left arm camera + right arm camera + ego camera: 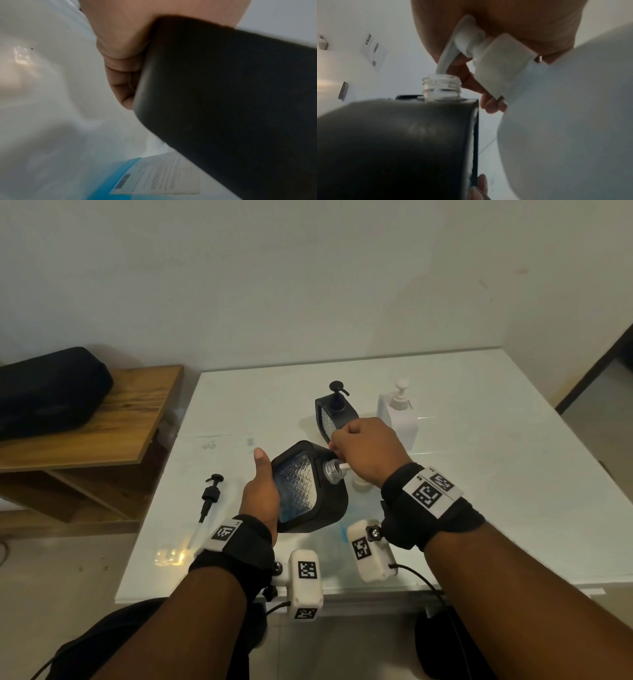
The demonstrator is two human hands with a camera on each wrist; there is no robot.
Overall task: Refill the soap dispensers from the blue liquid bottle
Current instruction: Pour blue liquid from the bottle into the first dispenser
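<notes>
Two hands work over the white table (pixel 479 474). Left hand (pixel 260 494) grips one tilted black dispenser (pixel 311 487). Right hand (pixel 366 453) presses the refill bottle's white pump (pixel 471 44), spout in its open neck (pixel 441 86). Behind that dispenser stand one more black dispenser (pixel 334 412) and one white dispenser (pixel 399 412). One loose pump (pixel 209 498) lies left.

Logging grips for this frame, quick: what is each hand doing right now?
Left hand: grips the tilted black dispenser, its neck open.
Right hand: on the pump head of the refill bottle, spout at that neck.
</notes>
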